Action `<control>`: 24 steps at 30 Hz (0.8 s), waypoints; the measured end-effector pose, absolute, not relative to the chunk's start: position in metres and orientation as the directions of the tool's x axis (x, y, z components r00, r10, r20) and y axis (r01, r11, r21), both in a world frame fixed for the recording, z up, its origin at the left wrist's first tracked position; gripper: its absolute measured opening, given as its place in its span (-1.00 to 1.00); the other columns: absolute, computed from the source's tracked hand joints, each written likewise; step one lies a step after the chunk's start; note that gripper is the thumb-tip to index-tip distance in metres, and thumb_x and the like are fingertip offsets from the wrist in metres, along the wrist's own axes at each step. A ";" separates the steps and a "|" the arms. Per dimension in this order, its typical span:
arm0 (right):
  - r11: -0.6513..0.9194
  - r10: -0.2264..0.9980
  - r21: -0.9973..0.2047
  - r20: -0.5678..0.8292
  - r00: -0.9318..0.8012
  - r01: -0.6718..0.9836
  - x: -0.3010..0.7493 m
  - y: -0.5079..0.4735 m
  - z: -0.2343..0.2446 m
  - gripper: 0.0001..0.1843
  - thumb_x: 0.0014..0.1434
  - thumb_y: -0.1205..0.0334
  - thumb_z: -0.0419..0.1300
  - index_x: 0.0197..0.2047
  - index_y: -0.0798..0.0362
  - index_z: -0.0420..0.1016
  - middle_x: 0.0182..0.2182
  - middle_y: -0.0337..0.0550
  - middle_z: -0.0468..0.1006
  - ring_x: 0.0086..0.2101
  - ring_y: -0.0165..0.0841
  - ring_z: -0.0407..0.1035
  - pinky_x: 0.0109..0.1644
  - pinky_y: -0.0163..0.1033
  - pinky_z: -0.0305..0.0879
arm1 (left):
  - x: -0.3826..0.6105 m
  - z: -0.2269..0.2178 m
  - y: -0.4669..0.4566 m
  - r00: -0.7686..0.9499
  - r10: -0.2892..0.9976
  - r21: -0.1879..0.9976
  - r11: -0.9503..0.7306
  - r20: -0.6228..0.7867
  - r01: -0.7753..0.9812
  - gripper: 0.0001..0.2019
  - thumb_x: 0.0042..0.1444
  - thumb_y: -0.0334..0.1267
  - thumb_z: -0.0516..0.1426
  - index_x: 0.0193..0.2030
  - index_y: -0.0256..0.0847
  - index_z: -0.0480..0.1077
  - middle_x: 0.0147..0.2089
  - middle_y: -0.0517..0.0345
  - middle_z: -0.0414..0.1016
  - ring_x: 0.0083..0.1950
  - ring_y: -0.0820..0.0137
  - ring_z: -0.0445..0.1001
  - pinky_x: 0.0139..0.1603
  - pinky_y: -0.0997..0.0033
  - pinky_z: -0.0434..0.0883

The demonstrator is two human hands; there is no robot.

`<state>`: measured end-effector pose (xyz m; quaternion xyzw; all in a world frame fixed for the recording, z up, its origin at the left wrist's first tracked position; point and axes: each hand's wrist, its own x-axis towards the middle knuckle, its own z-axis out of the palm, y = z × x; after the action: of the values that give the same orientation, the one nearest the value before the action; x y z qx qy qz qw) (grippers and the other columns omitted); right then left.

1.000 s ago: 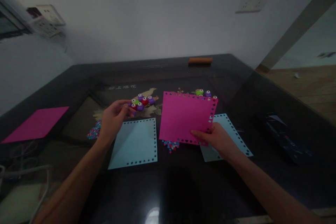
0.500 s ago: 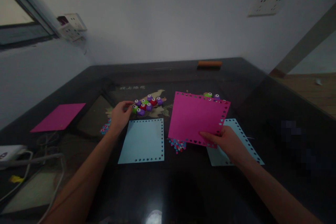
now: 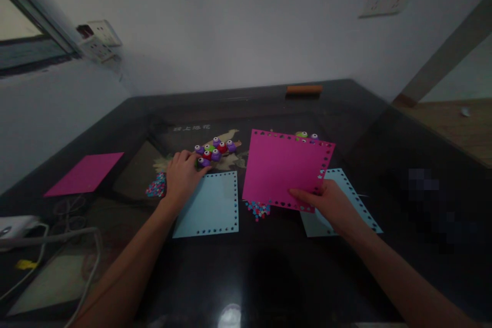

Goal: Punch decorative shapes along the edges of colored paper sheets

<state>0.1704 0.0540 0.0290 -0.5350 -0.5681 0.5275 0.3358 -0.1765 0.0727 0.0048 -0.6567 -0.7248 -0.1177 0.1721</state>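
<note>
My right hand (image 3: 326, 197) pinches the lower edge of a pink paper sheet (image 3: 288, 169), held tilted above the table. Small shaped holes run along three of its edges. My left hand (image 3: 183, 177) curls over a green paper punch (image 3: 197, 163) at the near left end of a cluster of eyed punches (image 3: 216, 149), thumb and fingers around it. The fingers partly cover this punch. Below that hand a light blue sheet (image 3: 211, 205) with punched edges lies flat. Another light blue sheet (image 3: 340, 210) lies partly behind my right hand.
Confetti piles lie at left (image 3: 156, 186) and centre (image 3: 258, 210). More punches (image 3: 303, 135) show behind the pink sheet. A second pink sheet (image 3: 84, 174) is at far left, near a white power strip (image 3: 17, 230) with cables. An orange-brown bar (image 3: 303, 90) rests at the table's back edge.
My left hand has moved right and turned over the green punch, its thumb now in front. My right hand still holds the pink sheet in nearly the same place.
</note>
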 end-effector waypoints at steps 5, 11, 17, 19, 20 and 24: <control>-0.105 0.966 -0.975 -0.147 -0.215 0.196 0.169 0.054 0.027 -0.72 -0.09 0.05 0.35 -0.30 0.01 0.62 -0.32 -0.10 0.66 -0.32 -0.23 0.52 -0.19 -0.11 0.42 | -0.178 0.004 0.072 -0.062 0.909 -0.051 0.091 0.413 0.995 -0.68 0.07 -0.05 0.17 -0.12 -0.21 0.48 -0.12 -0.06 0.43 -0.05 0.08 0.35 -0.10 0.18 0.30; -0.132 0.960 -0.976 -0.169 -0.222 0.172 0.168 0.054 0.026 -0.74 -0.06 0.07 0.34 -0.30 0.01 0.61 -0.31 -0.10 0.66 -0.35 -0.24 0.52 -0.18 -0.08 0.43 | -0.178 0.006 0.071 -0.055 0.892 0.125 -0.002 0.448 0.992 -0.66 0.06 -0.07 0.21 -0.07 -0.18 0.44 -0.13 -0.09 0.50 -0.06 0.03 0.41 -0.04 0.11 0.32; -0.144 0.970 -0.986 -0.158 -0.186 0.083 0.166 0.054 0.026 -0.70 -0.06 0.08 0.35 -0.26 0.06 0.59 -0.29 -0.07 0.66 -0.30 -0.20 0.53 -0.13 -0.04 0.43 | -0.154 0.021 0.068 -0.240 0.913 0.734 -0.088 0.330 0.674 -0.62 -0.03 -0.19 0.28 -0.05 -0.16 0.40 -0.13 0.04 0.56 -0.19 0.21 0.55 -0.12 0.19 0.47; -0.132 0.977 -0.990 -0.139 -0.160 0.052 0.165 0.054 0.027 -0.70 -0.07 0.08 0.36 -0.26 0.05 0.59 -0.29 -0.09 0.66 -0.29 -0.21 0.53 -0.10 -0.05 0.43 | -0.137 0.029 0.064 -0.252 0.942 0.900 -0.095 0.219 0.426 -0.61 -0.07 -0.22 0.29 -0.07 -0.18 0.40 -0.06 0.04 0.53 -0.17 0.24 0.57 -0.11 0.20 0.50; -0.127 0.981 -0.991 -0.131 -0.144 0.032 0.165 0.055 0.027 -0.70 -0.08 0.09 0.37 -0.26 0.05 0.59 -0.28 -0.09 0.66 -0.27 -0.22 0.54 -0.09 -0.05 0.42 | -0.127 0.033 0.060 -0.241 0.956 0.945 -0.088 0.169 0.315 -0.61 -0.08 -0.24 0.29 -0.07 -0.19 0.39 -0.04 0.05 0.52 -0.17 0.26 0.57 -0.11 0.21 0.50; -0.132 0.988 -0.991 -0.129 -0.080 -0.029 0.166 0.056 0.027 -0.69 -0.10 0.10 0.39 -0.26 0.04 0.59 -0.26 -0.08 0.66 -0.24 -0.20 0.54 -0.08 -0.06 0.43 | -0.090 0.046 0.041 -0.146 0.989 0.999 0.000 -0.005 -0.037 -0.59 -0.07 -0.27 0.30 -0.02 -0.14 0.41 0.04 0.08 0.46 -0.16 0.33 0.56 -0.14 0.30 0.52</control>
<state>0.1657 0.0559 0.0269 -0.5029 -0.4768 0.5594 0.4548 -0.0901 0.0406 0.0459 -0.4523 -0.5265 -0.5437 -0.4719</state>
